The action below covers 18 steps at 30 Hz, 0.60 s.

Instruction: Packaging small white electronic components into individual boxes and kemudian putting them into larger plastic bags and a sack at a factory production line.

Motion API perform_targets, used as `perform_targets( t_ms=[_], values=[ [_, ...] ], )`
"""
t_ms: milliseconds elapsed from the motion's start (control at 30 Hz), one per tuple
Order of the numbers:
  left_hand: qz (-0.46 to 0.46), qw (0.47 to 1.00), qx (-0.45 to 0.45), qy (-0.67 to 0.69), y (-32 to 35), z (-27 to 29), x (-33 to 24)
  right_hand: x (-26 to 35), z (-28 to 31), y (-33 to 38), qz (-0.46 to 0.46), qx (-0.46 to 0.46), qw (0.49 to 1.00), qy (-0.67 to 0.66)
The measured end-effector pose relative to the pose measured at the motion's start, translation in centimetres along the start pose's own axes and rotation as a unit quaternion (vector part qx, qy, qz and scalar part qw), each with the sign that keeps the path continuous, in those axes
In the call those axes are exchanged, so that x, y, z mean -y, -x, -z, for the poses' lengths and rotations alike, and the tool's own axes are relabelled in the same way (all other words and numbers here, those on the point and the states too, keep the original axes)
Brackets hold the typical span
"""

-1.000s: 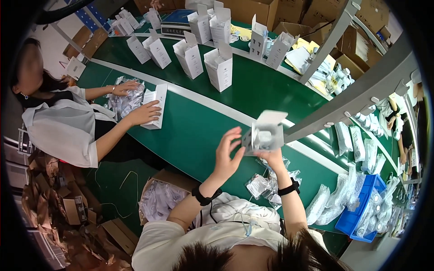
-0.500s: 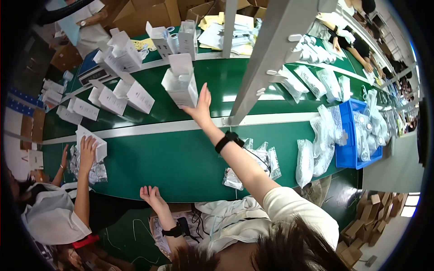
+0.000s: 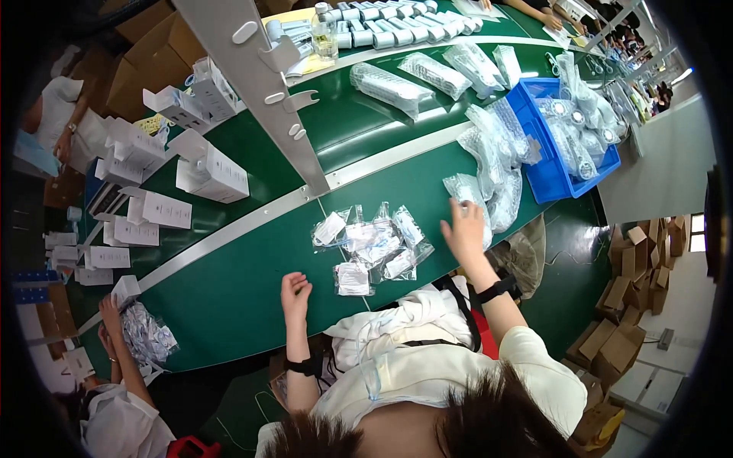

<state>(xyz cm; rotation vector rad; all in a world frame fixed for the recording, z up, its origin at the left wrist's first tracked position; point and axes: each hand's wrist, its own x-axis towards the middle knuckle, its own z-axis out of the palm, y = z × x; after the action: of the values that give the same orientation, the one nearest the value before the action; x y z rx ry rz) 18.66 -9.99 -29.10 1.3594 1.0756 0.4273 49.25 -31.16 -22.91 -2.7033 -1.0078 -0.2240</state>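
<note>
My right hand (image 3: 466, 233) reaches to the right side of the green table, fingers stretched over the near end of a bubble-wrapped package (image 3: 464, 188). Whether its fingertips touch the wrap is hard to tell. More bubble-wrapped packages (image 3: 500, 164) lie just beyond, against a blue bin (image 3: 544, 191). Near the table's front edge, my left hand (image 3: 295, 291) hovers with fingers loosely bent and nothing in it. Between my hands lies a spread of small clear plastic bags (image 3: 374, 243) with white contents. On the raised belt, an open white box (image 3: 217, 175) stands tilted in view, its flap up.
A grey metal post (image 3: 259, 91) rises between table and belt. Several white boxes (image 3: 156, 210) line the belt at left. A co-worker's hands (image 3: 111, 324) work beside a pile of bags (image 3: 147, 336). Bubble-wrapped packages (image 3: 393, 88) and grey cylinders (image 3: 397, 30) lie farther back.
My view has swung right. My right hand has left the open white box on the belt and come over to the bubble-wrapped packages. My left hand stays near the table's front edge.
</note>
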Motion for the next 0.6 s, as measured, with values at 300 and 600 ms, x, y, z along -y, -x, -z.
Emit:
perform_targets(
  t_ms=[300, 600],
  values=[
    [-0.136, 0.83, 0.175, -0.511, -0.1, -13.3, -6.1, -6.2, -3.6, -0.6, -0.073, 0.126, 0.988, 0.048],
    [-0.144, 0.858, 0.144, -0.471, -2.9, -21.3, -4.1, -3.5, -7.5, -4.5, 0.0, 0.218, 0.973, -0.08]
  ],
)
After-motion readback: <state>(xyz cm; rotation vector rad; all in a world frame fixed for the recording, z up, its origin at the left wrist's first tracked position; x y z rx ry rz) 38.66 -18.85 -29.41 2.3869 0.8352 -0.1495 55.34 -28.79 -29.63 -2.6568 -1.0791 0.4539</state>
